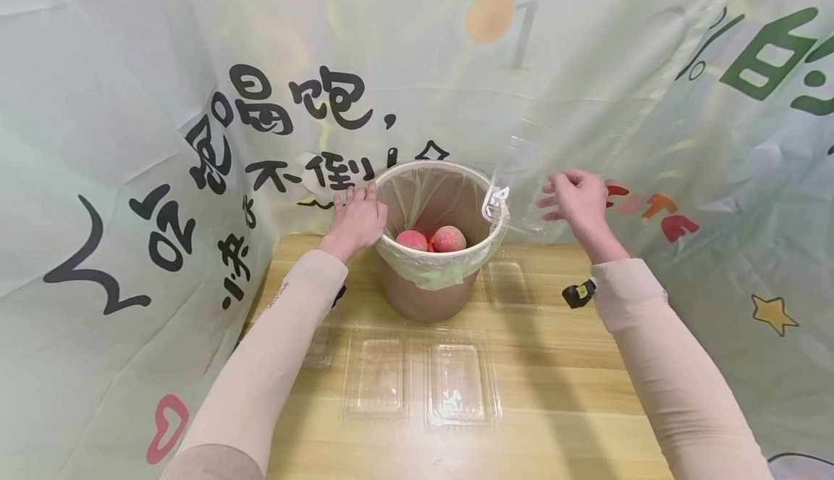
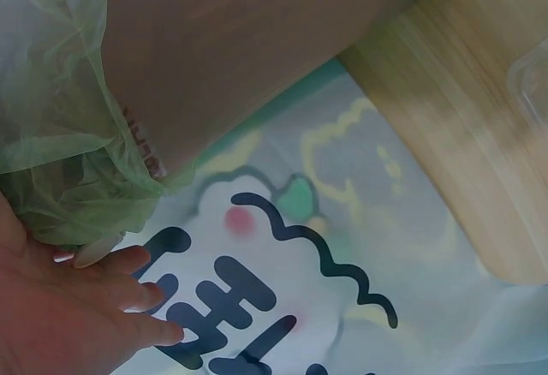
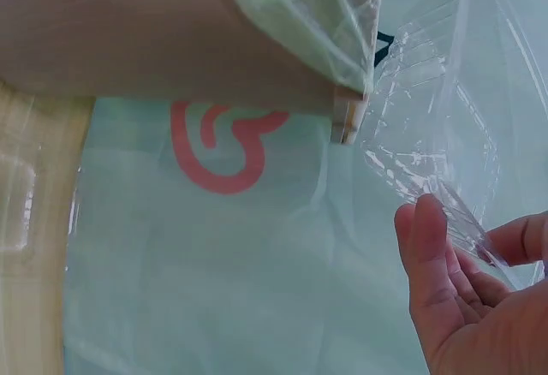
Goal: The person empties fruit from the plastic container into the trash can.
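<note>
A brown trash bin (image 1: 426, 295) with a pale rim and a thin green liner bag (image 1: 423, 270) stands on the wooden table. Two reddish peaches (image 1: 449, 239) lie inside, with something bright red between them. My left hand (image 1: 360, 219) rests at the left side of the rim, its fingers fairly straight; the left wrist view shows the fingers (image 2: 141, 294) beside the gathered liner. Beyond the right side of the rim, my right hand (image 1: 576, 198) pinches a clear plastic clamshell box (image 3: 437, 118) by its edge. The box is unfolded and tilted, partly over the rim.
Clear plastic boxes (image 1: 461, 379) lie on the wooden table (image 1: 554, 407) in front of the bin, with another plastic box (image 1: 511, 284) to its right. Printed cloth walls (image 1: 417, 67) surround the table at the back and both sides.
</note>
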### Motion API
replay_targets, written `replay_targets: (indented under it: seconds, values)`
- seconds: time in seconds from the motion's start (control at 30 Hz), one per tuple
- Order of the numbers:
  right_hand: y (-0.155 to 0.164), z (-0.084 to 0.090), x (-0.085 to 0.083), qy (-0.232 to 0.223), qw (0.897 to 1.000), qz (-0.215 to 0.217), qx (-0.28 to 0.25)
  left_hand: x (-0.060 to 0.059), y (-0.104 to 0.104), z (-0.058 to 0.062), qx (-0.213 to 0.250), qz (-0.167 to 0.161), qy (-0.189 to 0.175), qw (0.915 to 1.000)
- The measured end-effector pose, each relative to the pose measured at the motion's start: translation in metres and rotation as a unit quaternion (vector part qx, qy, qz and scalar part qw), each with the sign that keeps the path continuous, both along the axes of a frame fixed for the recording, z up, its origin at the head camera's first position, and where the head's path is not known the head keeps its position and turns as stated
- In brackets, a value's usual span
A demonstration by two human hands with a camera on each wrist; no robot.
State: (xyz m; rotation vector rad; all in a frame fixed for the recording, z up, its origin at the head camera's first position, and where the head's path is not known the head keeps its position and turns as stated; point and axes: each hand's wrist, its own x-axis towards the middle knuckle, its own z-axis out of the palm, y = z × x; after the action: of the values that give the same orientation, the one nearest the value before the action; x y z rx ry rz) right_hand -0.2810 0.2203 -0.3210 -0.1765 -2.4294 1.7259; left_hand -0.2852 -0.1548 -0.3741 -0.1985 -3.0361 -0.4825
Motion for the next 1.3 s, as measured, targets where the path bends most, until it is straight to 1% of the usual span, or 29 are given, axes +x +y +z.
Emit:
replay_targets:
  seconds: [0.2, 0.47, 0.57, 0.73, 0.83, 0.97, 1.3]
  values:
    - [0.017, -0.011, 0.006, 0.003, 1.0, 0.001, 0.007, 0.0, 0.0, 0.0, 0.004, 0.002, -0.001, 1.0]
    - [0.035, -0.025, 0.02, -0.028, 0.999, 0.028, 0.016, 0.001, 0.001, 0.0, 0.007, 0.001, -0.006, 1.0]
    - [0.041, -0.029, 0.027, -0.04, 0.997, 0.048, 0.037, 0.002, 0.001, 0.0, 0.007, 0.0, -0.004, 1.0]
    - [0.047, -0.036, 0.036, -0.057, 0.991, 0.088, 0.082, 0.001, 0.001, 0.001, 0.003, 0.002, 0.0, 1.0]
    - [0.05, -0.041, 0.04, -0.068, 0.988, 0.1, 0.094, 0.0, 0.001, 0.001, 0.001, 0.002, -0.001, 1.0]
    - [0.052, -0.048, 0.043, -0.082, 0.986, 0.108, 0.1, 0.0, 0.001, 0.001, 0.003, 0.006, -0.007, 1.0]
    - [0.054, -0.061, 0.053, -0.094, 0.983, 0.123, 0.096, 0.002, 0.001, 0.002, 0.005, 0.006, -0.011, 0.9999]
